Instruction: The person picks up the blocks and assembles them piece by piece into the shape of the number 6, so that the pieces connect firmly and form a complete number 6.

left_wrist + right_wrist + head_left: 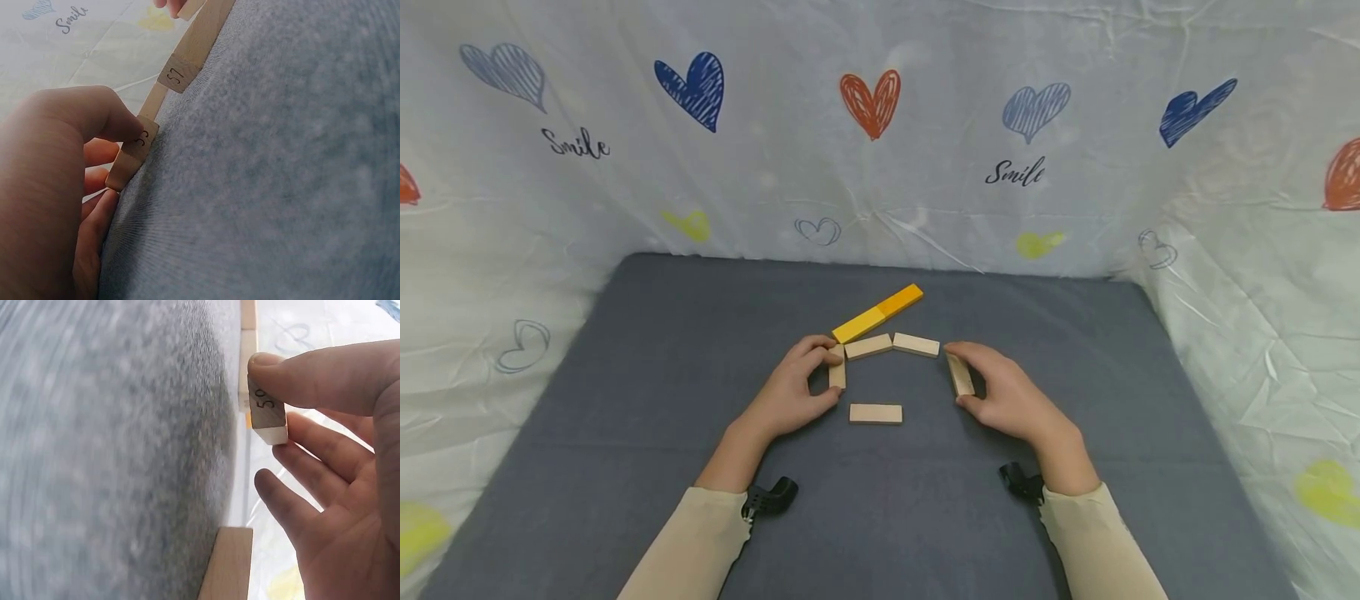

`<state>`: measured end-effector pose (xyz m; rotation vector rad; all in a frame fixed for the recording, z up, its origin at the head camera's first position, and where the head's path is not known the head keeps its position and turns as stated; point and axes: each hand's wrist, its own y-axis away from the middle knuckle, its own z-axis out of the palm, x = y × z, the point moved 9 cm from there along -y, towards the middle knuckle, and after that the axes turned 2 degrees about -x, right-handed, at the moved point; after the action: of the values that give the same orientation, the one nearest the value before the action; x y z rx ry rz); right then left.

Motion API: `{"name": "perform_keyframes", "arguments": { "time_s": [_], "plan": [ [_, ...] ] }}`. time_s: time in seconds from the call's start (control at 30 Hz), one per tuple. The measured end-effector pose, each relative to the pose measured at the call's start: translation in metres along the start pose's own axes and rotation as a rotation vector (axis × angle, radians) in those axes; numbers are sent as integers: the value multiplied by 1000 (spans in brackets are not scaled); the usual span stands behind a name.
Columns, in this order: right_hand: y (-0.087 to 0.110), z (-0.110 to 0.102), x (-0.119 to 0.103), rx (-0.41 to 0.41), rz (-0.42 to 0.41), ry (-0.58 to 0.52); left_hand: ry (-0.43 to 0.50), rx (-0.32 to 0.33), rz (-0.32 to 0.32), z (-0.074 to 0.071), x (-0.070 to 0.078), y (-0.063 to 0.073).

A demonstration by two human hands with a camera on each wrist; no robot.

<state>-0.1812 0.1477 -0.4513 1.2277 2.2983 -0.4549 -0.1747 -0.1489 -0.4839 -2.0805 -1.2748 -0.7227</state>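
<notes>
My left hand pinches a plain wooden block between thumb and fingers; the block stands lengthwise away from me on the cloth. A number is marked on its end, partly under the thumb. On the other side, my right hand grips another wooden block by its two ends, tilted slightly; the number on its end is partly covered by the thumb. Between the hands, at the far side, two wooden blocks form a shallow peak. A fifth block lies crosswise nearer me.
Beyond the plain blocks, a yellow block and an orange block lie end to end on a slant. Dark grey cloth covers the table. A white curtain with hearts printed on it hangs at the back and sides.
</notes>
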Motion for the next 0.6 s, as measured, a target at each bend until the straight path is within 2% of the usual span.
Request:
{"name": "perform_keyframes", "arguments": {
  "time_s": [0.6],
  "plan": [
    [-5, 8, -3, -21, -6, -9, -15, 0, -25, 1, -1, -1]
  ]
}}
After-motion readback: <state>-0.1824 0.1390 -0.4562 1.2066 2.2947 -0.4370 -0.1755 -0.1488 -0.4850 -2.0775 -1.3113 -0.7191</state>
